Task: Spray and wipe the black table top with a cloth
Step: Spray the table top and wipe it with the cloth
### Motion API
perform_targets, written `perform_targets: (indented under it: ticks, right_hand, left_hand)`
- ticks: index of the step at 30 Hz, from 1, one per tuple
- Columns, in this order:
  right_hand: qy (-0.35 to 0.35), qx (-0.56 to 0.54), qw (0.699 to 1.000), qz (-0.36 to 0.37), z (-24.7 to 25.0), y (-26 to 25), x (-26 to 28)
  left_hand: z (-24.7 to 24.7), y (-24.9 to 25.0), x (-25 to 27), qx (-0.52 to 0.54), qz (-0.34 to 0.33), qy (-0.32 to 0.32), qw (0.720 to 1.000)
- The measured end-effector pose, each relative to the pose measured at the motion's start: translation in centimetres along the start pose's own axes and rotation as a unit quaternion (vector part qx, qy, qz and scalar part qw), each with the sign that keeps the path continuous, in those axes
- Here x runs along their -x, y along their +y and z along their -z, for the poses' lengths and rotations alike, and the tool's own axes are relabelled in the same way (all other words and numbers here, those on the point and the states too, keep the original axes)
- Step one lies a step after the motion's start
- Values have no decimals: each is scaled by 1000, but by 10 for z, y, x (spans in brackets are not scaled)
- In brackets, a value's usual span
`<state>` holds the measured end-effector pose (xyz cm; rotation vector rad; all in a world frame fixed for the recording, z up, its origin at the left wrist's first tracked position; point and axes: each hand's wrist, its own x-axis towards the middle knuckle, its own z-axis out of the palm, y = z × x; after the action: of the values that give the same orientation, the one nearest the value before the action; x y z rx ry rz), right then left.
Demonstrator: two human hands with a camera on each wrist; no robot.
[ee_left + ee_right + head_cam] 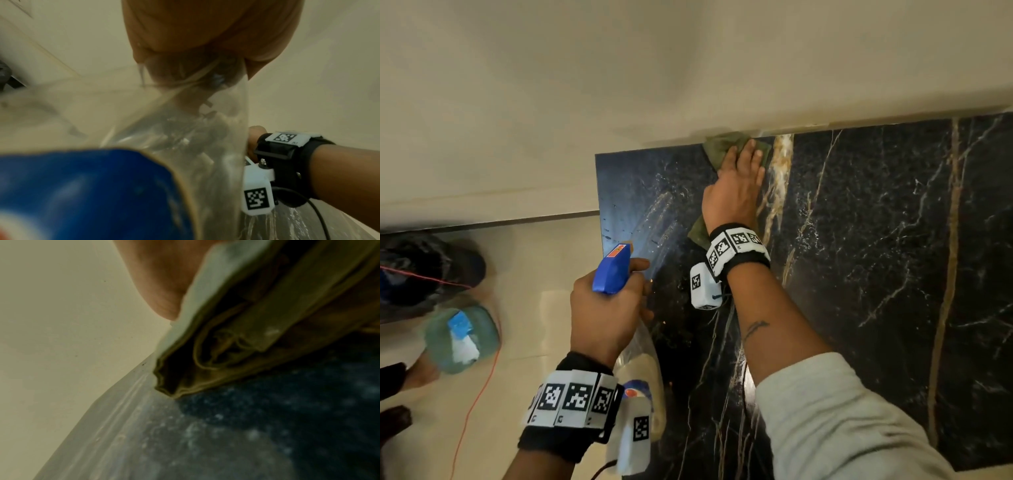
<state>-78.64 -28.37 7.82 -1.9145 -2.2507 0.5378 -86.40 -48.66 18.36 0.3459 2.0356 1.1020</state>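
Cream wall (688, 61) meets the far edge of the black table top (876, 240), a dark marble-like slab with gold and white veins that fills the right half of the head view; pale floor tiles (534, 267) lie to its left.

Your right hand (734, 192) lies flat on the green cloth (717, 145), fingers straight and spread, pressing it onto the slab at the far edge, just beside the wall. Part of the cloth shows beyond your fingertips and another fold shows near your wrist. In the right wrist view the cloth (236, 345) is bunched in folds under the hand, its tip touching the seam where slab and wall meet, and the black surface (287, 418) near it carries fine pale specks.

Your left hand (606, 318) grips the spray bottle (645, 366) by the neck, fingers curled round it, one finger at the front of the blue spray head (613, 270). The nozzle points toward the far-left corner of the slab, where a faint mist and streaks of droplets (654, 219) show on the surface. In the left wrist view the clear bottle (185, 126) hangs below the hand (205, 29), with a blue label (82, 186) close to the lens.

Both wrists wear black bands (571, 401) with white coded tags. A red cord (479, 394) crosses the floor at left, beside a blurred greenish object (462, 339) that you cannot identify.
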Motion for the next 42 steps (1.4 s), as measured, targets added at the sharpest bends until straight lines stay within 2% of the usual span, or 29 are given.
perform_targets:
  ticks: [2, 7, 9, 12, 15, 17, 21, 23, 25, 28, 30, 32, 35, 37, 42]
  right_hand:
    - [-18, -10, 999, 26, -5, -13, 2]
    - [-90, -3, 981, 171, -14, -39, 6]
    - [-73, -15, 985, 152, -12, -31, 3]
    - [-6, -25, 998, 49, -9, -14, 6]
    - [0, -15, 1000, 14, -11, -20, 12]
    - [-28, -17, 999, 42, -16, -37, 16]
    - [-88, -10, 984, 156, -29, -69, 30]
    - [-93, -24, 980, 172, -28, -68, 28]
    - [-70, -31, 987, 140, -28, -57, 29]
    - [-21, -22, 999, 36, -26, -48, 38]
    - [-27, -24, 999, 12, -25, -58, 46]
    - [-56, -18, 997, 45, -28, -73, 58]
    - [-99, 3, 985, 141, -34, -82, 78]
    - [-106, 9, 982, 154, -32, -73, 82]
    - [-46, -9, 999, -3, -19, -47, 97]
  left_hand:
    - [1, -4, 2, -3, 7, 1, 1000]
    - [3, -7, 10, -12, 11, -2, 1000]
    - [4, -4, 13, -15, 2, -5, 1000]
    - [9, -1, 16, -5, -6, 5, 1000]
    - [18, -3, 20, -2, -12, 13, 1000]
    - [28, -5, 25, -3, -23, 16, 1000]
    - [48, -18, 29, 8, -12, 22, 1000]
    - [55, -23, 28, 2, -13, 14, 1000]
    - [63, -26, 28, -3, -14, 8, 1000]
    - [79, -28, 28, 7, -4, 5, 1000]
    - [92, -29, 28, 5, -2, 4, 1000]
    - [104, -31, 27, -4, -2, 0, 1000]
    - [114, -34, 26, -19, -9, -10, 1000]
    - [116, -32, 25, -26, -16, -19, 999]
    - [119, -27, 27, -12, -19, -34, 999]
